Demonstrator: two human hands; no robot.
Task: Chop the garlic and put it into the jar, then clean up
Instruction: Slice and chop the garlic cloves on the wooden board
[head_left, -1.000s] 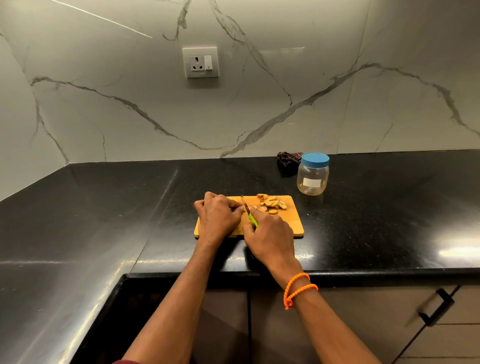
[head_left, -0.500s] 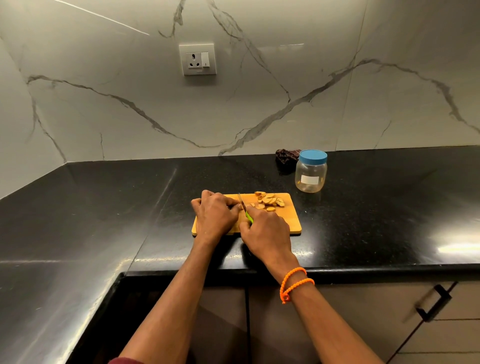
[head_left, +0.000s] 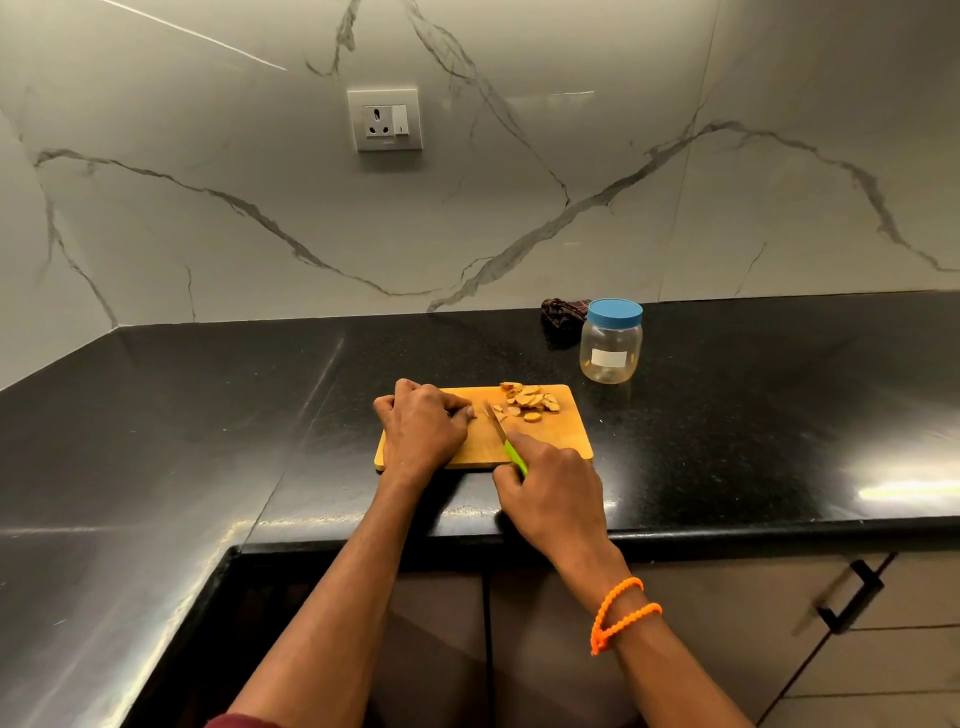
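Broad open stretches of glossy black stone surface (head_left: 208, 415) left of the rectangular wooden chopping board (head_left: 566, 441), and more to its right. Behind the board's far right corner, a clear plastic jar with a blue lid (head_left: 611, 343), apart from the board, blocking that approach. Just behind the jar, near the wall, a dark crumpled object (head_left: 561, 314). Pile of pale sliced pieces (head_left: 530, 401) crowding the board's far right area.

Black surface (head_left: 208, 415) under a veined marble wall (head_left: 571, 218)

A white socket (head_left: 385, 120) sits on the wall, a dark crumpled cloth (head_left: 561, 313) lies far back, and a black cabinet handle (head_left: 852, 597) shows near right.
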